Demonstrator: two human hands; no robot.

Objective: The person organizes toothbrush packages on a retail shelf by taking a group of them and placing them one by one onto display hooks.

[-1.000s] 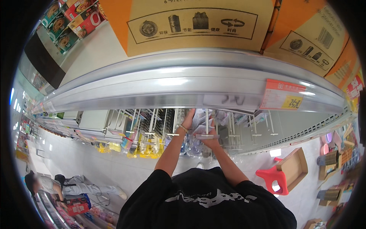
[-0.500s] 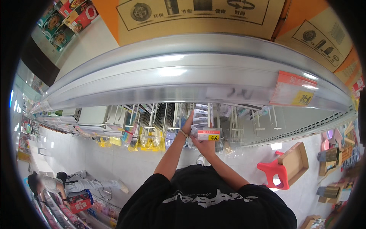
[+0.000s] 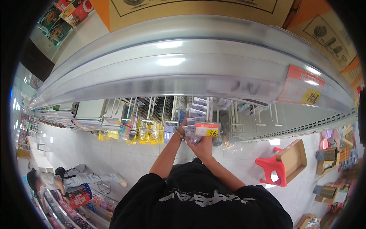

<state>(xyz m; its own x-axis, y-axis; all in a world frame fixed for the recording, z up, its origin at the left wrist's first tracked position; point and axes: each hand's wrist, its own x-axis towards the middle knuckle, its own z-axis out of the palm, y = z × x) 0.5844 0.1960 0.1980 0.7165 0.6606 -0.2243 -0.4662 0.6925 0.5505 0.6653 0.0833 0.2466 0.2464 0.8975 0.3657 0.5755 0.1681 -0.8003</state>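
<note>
The left hand lies along the left side of a row of small packets hanging on a metal hook. Its fingers are partly hidden, so I cannot tell whether they are gripping. The right hand is at the near end of the row, its fingers closed on the lower part of the front packet, a clear plastic one with something pale purple inside. This packet is in front of the person, beneath the wide shelf edge and just beside a red and yellow price tag that overlaps part of the row. Several packets with white card tops line up behind it, toward the far side.

A beaded bracelet circles the left wrist. To the left of the hands, yellow packets hang from other hooks. Large cardboard boxes stand on the shelf at the far side. To the right, a red stool stands on the floor, with an open cardboard tray against it. At the near left, another person is beside a red box.
</note>
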